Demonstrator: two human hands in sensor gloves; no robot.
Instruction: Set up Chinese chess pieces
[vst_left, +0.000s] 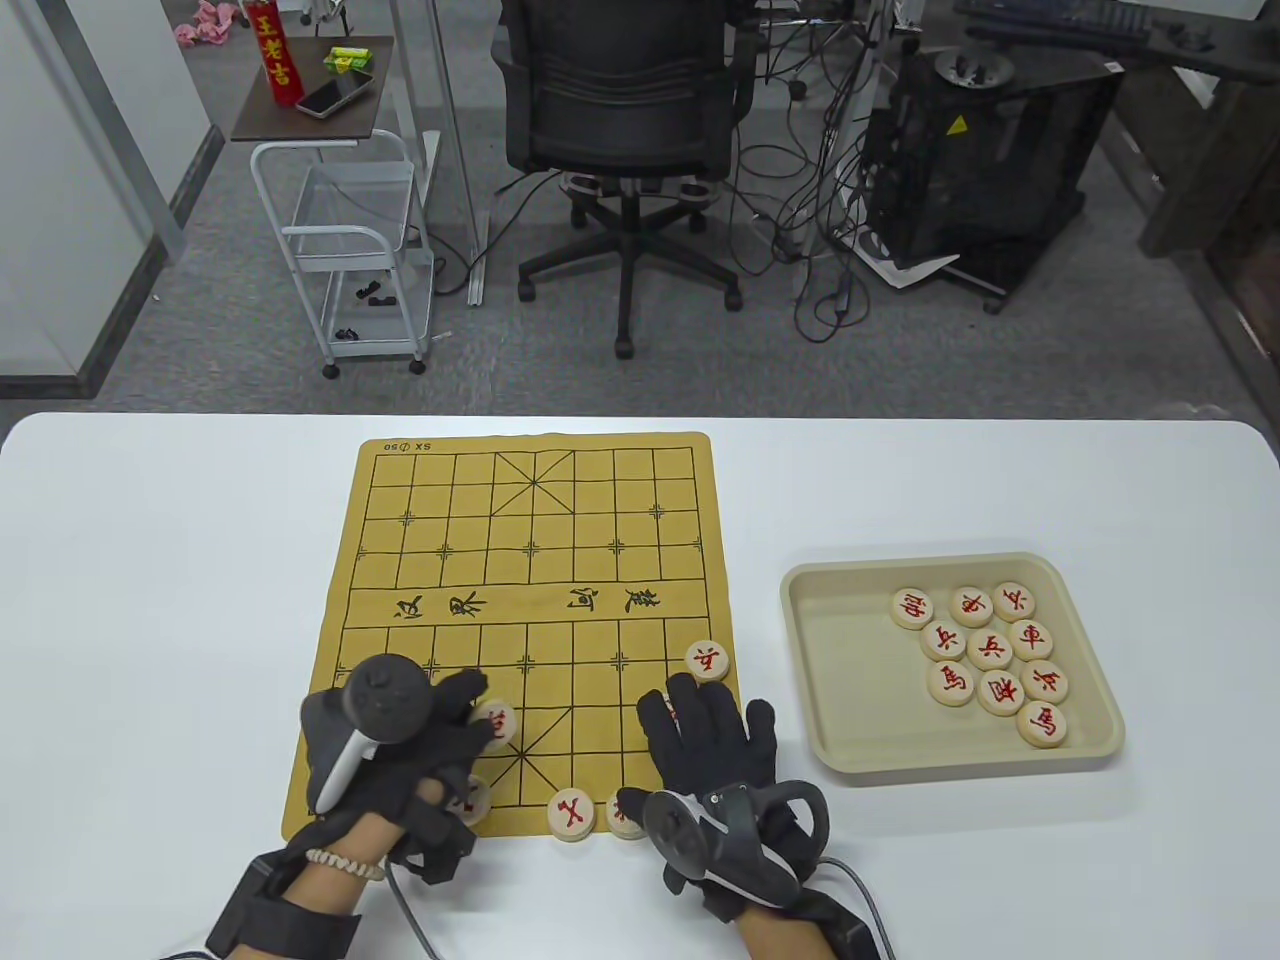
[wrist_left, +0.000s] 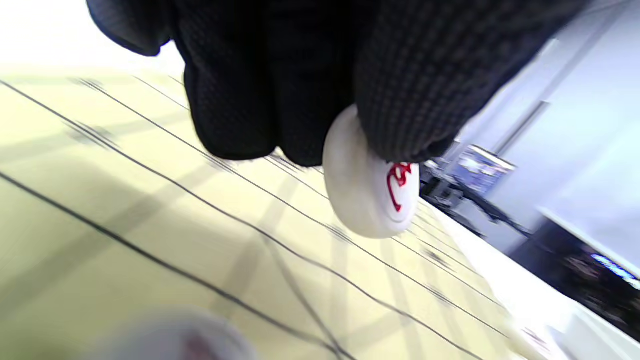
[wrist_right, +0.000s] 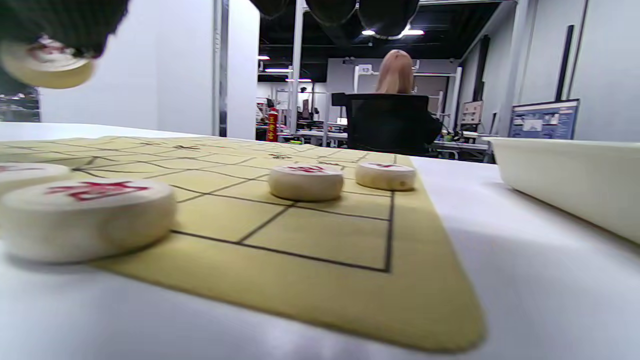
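Left hand (vst_left: 420, 730) pinching one red-marked chess piece (wrist_left: 372, 195) clear above the board (vst_left: 520, 560), apparently for placement; right hand (vst_left: 710, 740) spread flat beside it; remaining pieces in tray (vst_left: 810, 690), just beyond right hand.

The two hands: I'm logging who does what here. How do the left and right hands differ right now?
The left hand pinches a chess piece clear of the board, while the right hand spreads over the board's near right part. The left hand's fingers are curled; the right hand's are straighter. Both wear black gloves with a tracker on the back.
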